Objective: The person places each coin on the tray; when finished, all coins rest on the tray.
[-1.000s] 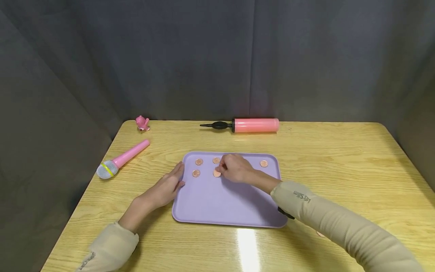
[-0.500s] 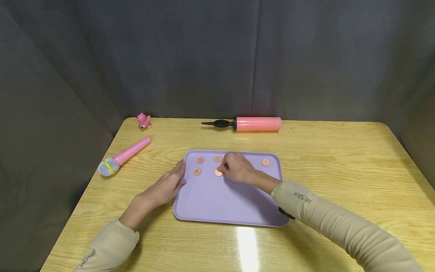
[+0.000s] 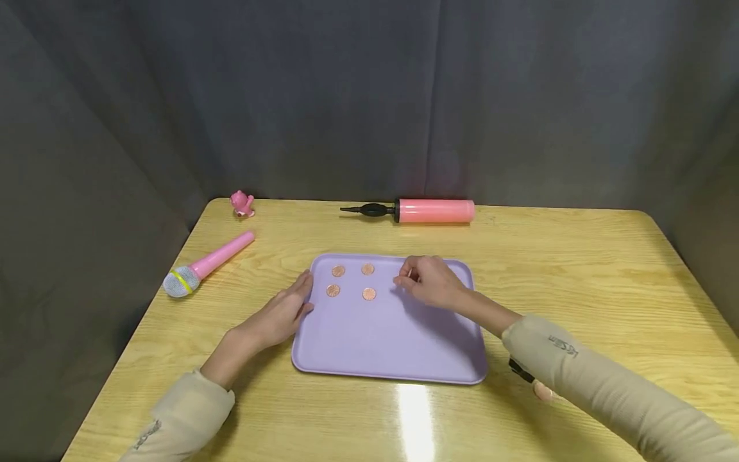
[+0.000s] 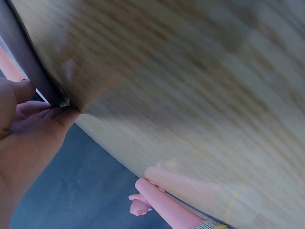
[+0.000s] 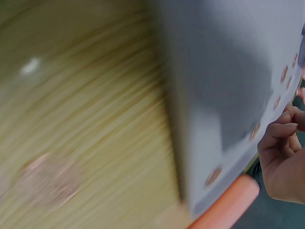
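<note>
In the head view my left hand (image 3: 283, 314) rests against the left rim of a lilac tray (image 3: 387, 346), its fingers fairly straight. The left wrist view shows its fingertips at the tray's side wall (image 4: 33, 57). Over the tray's back right part is my right hand (image 3: 433, 282), fingers loosely bent, no object visible in them. Copper-coloured coins lie flat on the tray, among them a coin (image 3: 369, 294) left of the right hand. The right wrist view shows two more coins, one of them (image 5: 213, 176) near a corner; the right hand hides these from the head view.
A coin (image 3: 543, 391) lies on the table under the right forearm, blurred in the right wrist view. Behind the tray lies a pink and black hand pump (image 3: 435, 211). At the left are a pink toy microphone (image 3: 210, 264) and a small pink figurine (image 3: 242, 203).
My right hand has let go of the coin in the front row and moved right, leaving it flat on the tray. The left hand stays at the left rim.
</note>
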Tool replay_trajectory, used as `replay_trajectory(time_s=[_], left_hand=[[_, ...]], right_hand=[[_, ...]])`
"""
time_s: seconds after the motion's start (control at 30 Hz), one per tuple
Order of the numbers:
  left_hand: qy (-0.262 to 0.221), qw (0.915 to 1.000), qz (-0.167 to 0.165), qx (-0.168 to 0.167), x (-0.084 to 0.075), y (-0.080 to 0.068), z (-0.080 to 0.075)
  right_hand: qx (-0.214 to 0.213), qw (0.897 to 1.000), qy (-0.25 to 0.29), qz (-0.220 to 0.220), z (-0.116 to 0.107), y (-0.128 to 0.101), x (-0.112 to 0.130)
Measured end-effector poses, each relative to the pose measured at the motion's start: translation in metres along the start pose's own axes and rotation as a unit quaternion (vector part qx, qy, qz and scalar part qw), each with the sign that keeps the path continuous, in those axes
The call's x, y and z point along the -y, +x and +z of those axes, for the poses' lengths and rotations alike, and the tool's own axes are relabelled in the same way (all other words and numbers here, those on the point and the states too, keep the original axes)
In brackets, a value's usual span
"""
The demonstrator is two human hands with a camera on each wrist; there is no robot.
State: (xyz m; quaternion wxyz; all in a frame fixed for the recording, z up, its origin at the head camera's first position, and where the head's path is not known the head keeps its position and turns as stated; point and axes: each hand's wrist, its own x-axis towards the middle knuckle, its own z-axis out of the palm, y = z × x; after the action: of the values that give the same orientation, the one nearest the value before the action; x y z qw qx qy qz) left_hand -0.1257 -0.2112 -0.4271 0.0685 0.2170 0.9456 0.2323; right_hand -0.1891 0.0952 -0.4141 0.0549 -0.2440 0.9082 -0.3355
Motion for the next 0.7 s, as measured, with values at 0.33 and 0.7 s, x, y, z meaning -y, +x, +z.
replay_trajectory(time_s=[0.33,0.7], left_hand=[[0.001,0.9999,-0.005,0.01,0.0,-0.002,0.001],[-0.01,0.9999,0.001,-0.003,0.003,-0.002,0.002]], right_hand=[[-0.092,0.996,-0.009,-0.01,-0.062,-0.074,-0.055],[-0.029,0.995,-0.054,-0.084,-0.082,-0.152,-0.09]])
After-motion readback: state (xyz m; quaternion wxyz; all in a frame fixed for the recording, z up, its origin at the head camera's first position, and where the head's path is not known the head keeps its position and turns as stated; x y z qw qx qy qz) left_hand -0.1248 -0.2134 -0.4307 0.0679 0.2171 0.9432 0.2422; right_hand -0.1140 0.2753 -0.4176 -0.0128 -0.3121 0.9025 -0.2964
